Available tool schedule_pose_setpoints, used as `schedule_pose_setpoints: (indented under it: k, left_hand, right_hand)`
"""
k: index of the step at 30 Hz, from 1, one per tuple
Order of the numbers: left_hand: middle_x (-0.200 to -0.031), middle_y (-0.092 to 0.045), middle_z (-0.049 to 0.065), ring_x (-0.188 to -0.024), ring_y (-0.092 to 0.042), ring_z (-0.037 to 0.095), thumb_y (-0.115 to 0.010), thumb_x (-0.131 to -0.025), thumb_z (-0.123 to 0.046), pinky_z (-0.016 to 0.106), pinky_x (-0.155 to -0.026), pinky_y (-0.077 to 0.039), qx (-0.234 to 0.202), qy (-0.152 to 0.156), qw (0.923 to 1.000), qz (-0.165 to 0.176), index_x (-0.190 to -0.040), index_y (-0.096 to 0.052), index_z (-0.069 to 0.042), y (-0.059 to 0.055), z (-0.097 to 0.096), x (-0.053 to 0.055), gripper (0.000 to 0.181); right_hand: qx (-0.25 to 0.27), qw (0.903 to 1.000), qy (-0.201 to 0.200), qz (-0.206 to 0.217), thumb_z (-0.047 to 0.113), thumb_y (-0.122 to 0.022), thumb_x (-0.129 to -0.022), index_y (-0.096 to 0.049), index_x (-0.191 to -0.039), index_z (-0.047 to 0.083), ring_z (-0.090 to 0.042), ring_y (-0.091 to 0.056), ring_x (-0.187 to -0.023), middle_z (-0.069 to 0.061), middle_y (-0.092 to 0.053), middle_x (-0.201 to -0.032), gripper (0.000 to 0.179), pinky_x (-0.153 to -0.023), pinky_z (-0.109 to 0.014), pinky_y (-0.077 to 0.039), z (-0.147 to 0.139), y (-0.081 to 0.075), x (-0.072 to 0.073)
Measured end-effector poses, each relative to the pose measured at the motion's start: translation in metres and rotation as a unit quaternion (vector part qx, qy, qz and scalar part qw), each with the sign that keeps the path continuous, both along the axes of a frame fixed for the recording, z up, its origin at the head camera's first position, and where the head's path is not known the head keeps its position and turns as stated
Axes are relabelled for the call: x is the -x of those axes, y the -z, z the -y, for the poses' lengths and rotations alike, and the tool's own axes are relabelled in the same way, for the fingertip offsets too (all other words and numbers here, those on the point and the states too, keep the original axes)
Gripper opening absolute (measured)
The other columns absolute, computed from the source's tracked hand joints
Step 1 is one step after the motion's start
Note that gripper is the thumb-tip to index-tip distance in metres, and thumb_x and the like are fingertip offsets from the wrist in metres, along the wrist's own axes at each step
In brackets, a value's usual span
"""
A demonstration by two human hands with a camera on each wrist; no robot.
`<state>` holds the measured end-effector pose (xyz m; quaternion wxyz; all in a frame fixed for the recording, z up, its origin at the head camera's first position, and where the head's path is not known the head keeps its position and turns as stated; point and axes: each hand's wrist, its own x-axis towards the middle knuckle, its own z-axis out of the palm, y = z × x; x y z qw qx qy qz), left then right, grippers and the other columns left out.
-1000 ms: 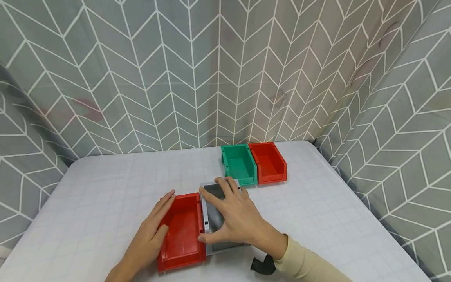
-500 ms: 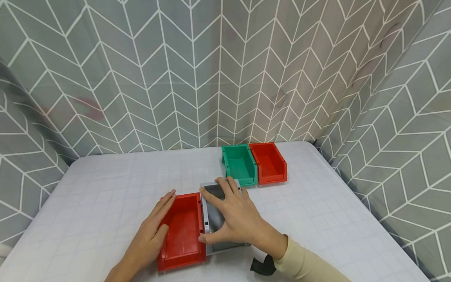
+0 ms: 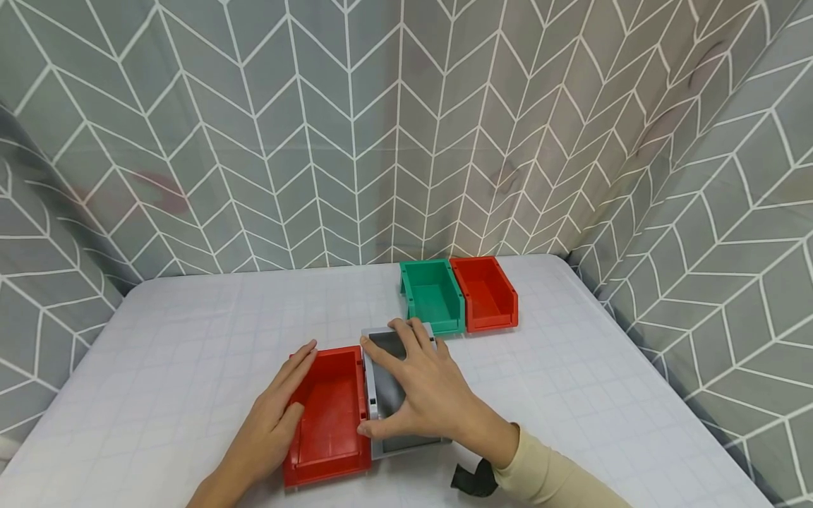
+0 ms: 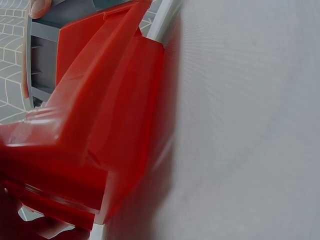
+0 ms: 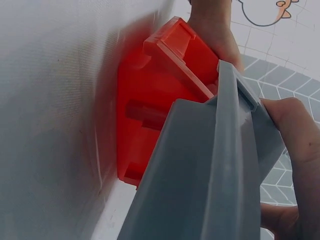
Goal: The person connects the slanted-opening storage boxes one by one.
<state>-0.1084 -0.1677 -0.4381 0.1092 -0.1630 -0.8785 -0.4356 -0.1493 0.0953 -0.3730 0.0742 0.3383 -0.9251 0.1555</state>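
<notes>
A red storage bin (image 3: 333,416) sits on the white-covered table in the head view, its inside bare. Beside it, against its right wall, stands a grey storage bin (image 3: 386,384) with a dark inside. My left hand (image 3: 263,423) lies along the red bin's left wall, fingers straight, thumb at the rim. Spread across the grey bin, my right hand (image 3: 425,388) grips it, fingertips at the far rim and thumb at the near left side. In the right wrist view the grey bin (image 5: 175,165) overlaps the red bin (image 5: 145,90). The hand hides part of the grey interior.
Behind the grey bin, a green bin (image 3: 435,296) and a smaller-looking red bin (image 3: 484,293) stand side by side. A black piece (image 3: 473,481) lies by the right sleeve. A patterned grey curtain (image 3: 356,141) hangs along the table's back edge.
</notes>
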Motion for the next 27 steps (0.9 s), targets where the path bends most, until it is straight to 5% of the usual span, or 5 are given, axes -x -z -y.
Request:
schedule_pose_setpoints:
  k: [19,27]
  left_hand:
    - [-0.167,-0.031,-0.001,-0.151,-0.031,0.033,-0.053,-0.091,0.010,0.056,-0.101,-0.044,0.004,-0.001,1.0000,0.000,-0.164,-0.035,-0.017,0.000,0.001,0.000,0.079]
    - [-0.167,-0.030,-0.001,-0.152,-0.029,0.032,-0.053,-0.092,0.010,0.055,-0.101,-0.046,0.004,-0.003,1.0000,0.006,-0.164,-0.035,-0.015,0.002,-0.001,-0.002,0.078]
  right_hand:
    - [-0.009,0.9997,-0.007,0.021,0.077,-0.072,-0.072,-0.043,-0.160,0.035,-0.046,-0.025,-0.150,-0.014,-0.034,-0.162,0.102,-0.103,-0.076,-0.036,-0.001,-0.001,0.002]
    - [0.083,0.9941,-0.022,0.066,0.065,-0.070,-0.087,-0.046,-0.159,0.026,-0.026,-0.031,-0.146,-0.004,-0.040,-0.160,0.086,-0.101,-0.058,-0.050,-0.020,0.000,0.014]
